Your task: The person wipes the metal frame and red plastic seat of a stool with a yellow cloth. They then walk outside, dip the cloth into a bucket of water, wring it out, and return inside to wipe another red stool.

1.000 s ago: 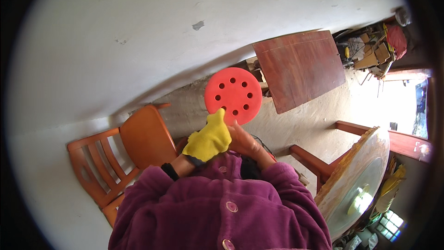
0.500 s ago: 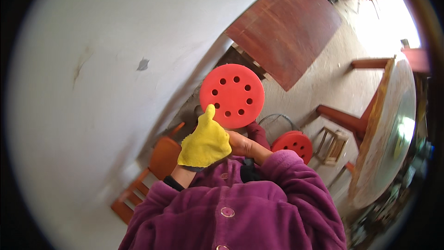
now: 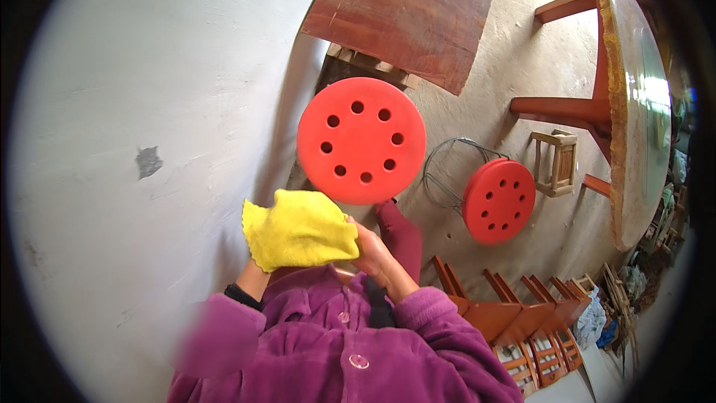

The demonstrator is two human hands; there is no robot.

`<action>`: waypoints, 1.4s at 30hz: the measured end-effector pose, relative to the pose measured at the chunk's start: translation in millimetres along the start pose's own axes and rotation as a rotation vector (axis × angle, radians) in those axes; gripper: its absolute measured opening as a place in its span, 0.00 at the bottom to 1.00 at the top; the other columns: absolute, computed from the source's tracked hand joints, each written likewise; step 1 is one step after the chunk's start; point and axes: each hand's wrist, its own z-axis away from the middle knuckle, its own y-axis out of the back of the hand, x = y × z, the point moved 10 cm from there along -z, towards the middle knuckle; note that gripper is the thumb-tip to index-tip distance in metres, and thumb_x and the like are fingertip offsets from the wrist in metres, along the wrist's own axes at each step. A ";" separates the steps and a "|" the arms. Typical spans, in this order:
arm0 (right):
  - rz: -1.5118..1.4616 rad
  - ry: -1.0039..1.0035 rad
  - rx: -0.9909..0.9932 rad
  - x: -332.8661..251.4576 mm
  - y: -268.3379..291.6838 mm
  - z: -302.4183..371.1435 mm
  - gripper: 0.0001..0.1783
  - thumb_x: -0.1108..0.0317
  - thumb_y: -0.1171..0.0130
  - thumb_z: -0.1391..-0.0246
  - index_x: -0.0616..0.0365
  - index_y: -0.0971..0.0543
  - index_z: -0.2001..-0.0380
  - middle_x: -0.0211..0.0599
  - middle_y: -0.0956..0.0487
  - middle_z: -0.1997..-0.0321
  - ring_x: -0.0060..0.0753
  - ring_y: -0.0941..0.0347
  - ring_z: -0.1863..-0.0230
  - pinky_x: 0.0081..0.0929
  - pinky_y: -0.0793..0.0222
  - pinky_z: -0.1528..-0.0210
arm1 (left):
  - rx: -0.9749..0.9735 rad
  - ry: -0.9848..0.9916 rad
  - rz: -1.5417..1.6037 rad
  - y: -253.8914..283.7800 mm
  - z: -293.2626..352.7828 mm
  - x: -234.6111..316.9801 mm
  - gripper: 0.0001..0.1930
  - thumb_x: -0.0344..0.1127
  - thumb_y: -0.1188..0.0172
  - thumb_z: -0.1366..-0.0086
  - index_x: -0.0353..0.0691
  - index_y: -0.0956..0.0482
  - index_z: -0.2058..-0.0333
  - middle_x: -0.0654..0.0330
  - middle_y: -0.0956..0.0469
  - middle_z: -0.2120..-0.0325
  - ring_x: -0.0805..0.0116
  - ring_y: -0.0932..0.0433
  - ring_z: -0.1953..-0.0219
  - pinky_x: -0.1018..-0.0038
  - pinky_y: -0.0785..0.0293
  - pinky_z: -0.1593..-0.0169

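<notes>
A yellow cloth (image 3: 302,230) covers my left hand (image 3: 256,277), so only the wrist with its dark band shows and its fingers are hidden. At the cloth's right edge, my right hand (image 3: 375,254) pinches the fabric with thumb and fingers. Just beyond both hands stands a round red stool (image 3: 363,160) with a ring of several dark holes in its seat. The cloth's upper edge lies close to the near rim of that seat; whether they touch I cannot tell.
A second red stool (image 3: 498,203) lies to the right beside bent metal legs (image 3: 444,179). Nearby are a small wooden stool (image 3: 556,164), a tipped round table (image 3: 626,119) and several wooden chairs (image 3: 514,317). A reddish board (image 3: 410,15) is ahead; a white wall (image 3: 171,67) runs left.
The cloth has drawn back from the red seat and now spreads wider over my left hand, its pointed tip gone. My right hand has shifted to the cloth's side edge. The view has turned.
</notes>
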 end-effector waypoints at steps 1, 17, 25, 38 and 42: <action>0.003 0.056 -0.027 -11.2 7.1 -4.3 0.25 0.52 0.52 0.32 0.56 0.30 0.40 0.35 0.25 0.40 0.33 0.29 0.40 0.37 0.35 0.36 | -0.010 0.006 -0.007 2.8 -4.5 -7.7 0.27 0.34 0.40 0.34 0.38 0.36 0.38 0.59 0.28 0.43 0.70 0.26 0.46 0.72 0.29 0.42; 0.293 0.684 -0.195 -140.9 52.2 22.5 0.30 0.58 0.50 0.35 0.60 0.38 0.34 0.41 0.31 0.35 0.35 0.34 0.35 0.35 0.39 0.34 | -0.188 0.058 -0.299 -36.4 -95.1 -81.3 0.27 0.28 0.44 0.31 0.35 0.38 0.36 0.56 0.30 0.41 0.69 0.29 0.41 0.71 0.33 0.36; 0.583 0.884 0.015 -87.8 113.5 32.7 0.23 0.57 0.49 0.33 0.61 0.28 0.43 0.30 0.22 0.51 0.20 0.27 0.51 0.20 0.33 0.47 | -0.335 -0.043 -0.540 -39.3 -44.7 -119.9 0.27 0.31 0.41 0.32 0.35 0.37 0.36 0.56 0.30 0.41 0.68 0.30 0.40 0.71 0.32 0.37; 0.742 0.882 -0.049 -2.0 151.3 76.9 0.30 0.51 0.49 0.33 0.55 0.35 0.34 0.35 0.26 0.42 0.28 0.28 0.44 0.30 0.29 0.45 | -0.757 -0.451 -1.017 -99.6 74.1 -123.4 0.21 0.32 0.31 0.51 0.36 0.25 0.58 0.54 0.25 0.63 0.60 0.27 0.59 0.69 0.29 0.47; 0.593 0.771 -0.290 34.0 108.9 96.0 0.23 0.61 0.50 0.32 0.60 0.31 0.38 0.37 0.23 0.44 0.28 0.26 0.46 0.27 0.27 0.47 | -0.887 -0.183 -0.496 -72.9 88.8 -129.3 0.24 0.28 0.37 0.36 0.34 0.29 0.41 0.56 0.27 0.44 0.70 0.28 0.43 0.72 0.33 0.38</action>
